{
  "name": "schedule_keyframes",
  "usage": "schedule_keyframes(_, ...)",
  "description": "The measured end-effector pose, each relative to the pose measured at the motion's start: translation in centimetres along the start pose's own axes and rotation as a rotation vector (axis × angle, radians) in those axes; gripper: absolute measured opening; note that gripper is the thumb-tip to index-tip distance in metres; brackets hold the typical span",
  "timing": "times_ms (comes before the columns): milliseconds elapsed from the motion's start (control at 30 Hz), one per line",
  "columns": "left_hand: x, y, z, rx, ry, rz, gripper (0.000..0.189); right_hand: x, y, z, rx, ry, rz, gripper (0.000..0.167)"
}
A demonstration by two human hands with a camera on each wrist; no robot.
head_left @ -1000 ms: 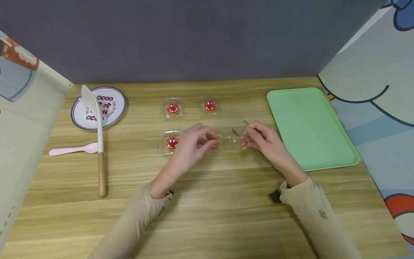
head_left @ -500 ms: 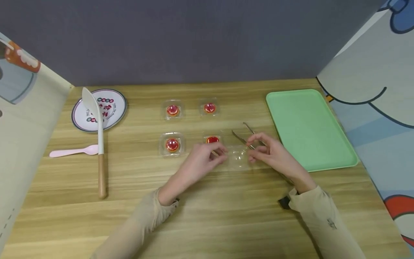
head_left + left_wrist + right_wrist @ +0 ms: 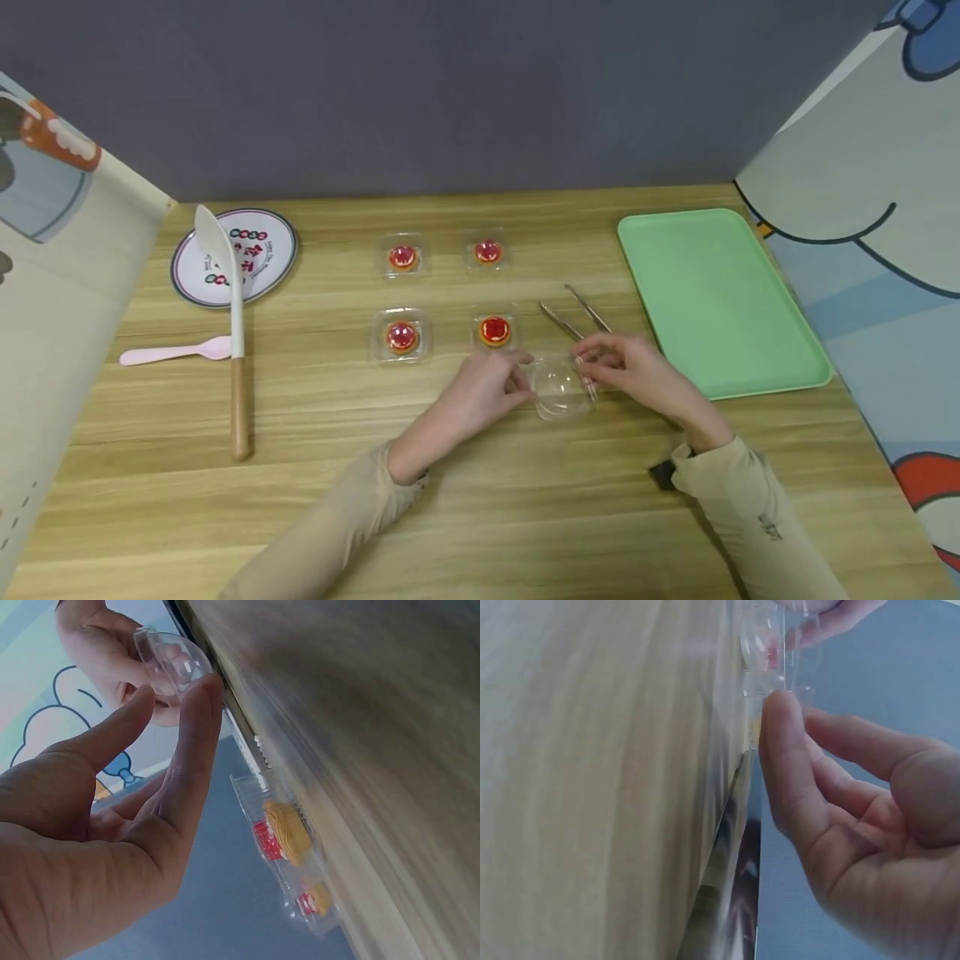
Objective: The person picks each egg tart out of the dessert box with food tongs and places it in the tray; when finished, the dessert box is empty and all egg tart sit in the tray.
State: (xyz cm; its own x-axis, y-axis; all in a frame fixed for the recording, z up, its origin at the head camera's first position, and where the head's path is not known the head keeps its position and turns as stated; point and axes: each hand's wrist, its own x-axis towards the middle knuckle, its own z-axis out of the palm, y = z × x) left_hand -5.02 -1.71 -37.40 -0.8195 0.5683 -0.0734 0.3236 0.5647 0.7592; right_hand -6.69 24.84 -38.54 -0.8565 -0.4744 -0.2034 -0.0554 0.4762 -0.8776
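A clear domed plastic lid (image 3: 558, 387) is between my two hands, close over the table. My right hand (image 3: 637, 371) pinches its right edge between thumb and fingers. My left hand (image 3: 483, 387) has its fingertips right at the left edge, thumb apart from the fingers; in the left wrist view, the left fingers (image 3: 199, 712) overlap the lid (image 3: 176, 664). Just behind the left hand sits a red-topped tart (image 3: 494, 332) in a clear tray, without a dome over it. Metal tongs (image 3: 562, 321) lie partly under the right hand.
Three more red-topped tarts stand in clear packages, one at the left (image 3: 402, 337) and two farther back. A green tray (image 3: 727, 300) lies at the right. At the left are a white patterned plate (image 3: 277, 250), a wood-handled spoon (image 3: 237, 400) and a pink spoon (image 3: 161, 355).
Both hands have moved toward the front with the lid, the left also rightward. The front right tart, hidden behind the left hand before, now shows fully.
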Motion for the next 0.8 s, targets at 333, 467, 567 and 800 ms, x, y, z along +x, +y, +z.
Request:
schedule_keyframes(333,0.1,-0.1,0.4,0.016,-0.035,0.000,0.042,0.2,0.3,0.4,-0.076,0.007,-0.004,0.021)
schedule_keyframes(467,-0.2,0.1,0.2,0.006,-0.045,-0.003,0.047,0.1,0.1,0.5,-0.079,0.019,-0.016,0.021)
schedule_keyframes(567,-0.5,0.1,-0.2,-0.007,-0.048,-0.014,0.053,0.0,-0.1,0.4,-0.094,0.039,-0.016,0.020)
schedule_keyframes(800,-1.5,0.0,-2.1,-0.042,-0.044,-0.065,0.057,0.0,-0.6,0.2,-0.147,0.091,-0.020,0.019)
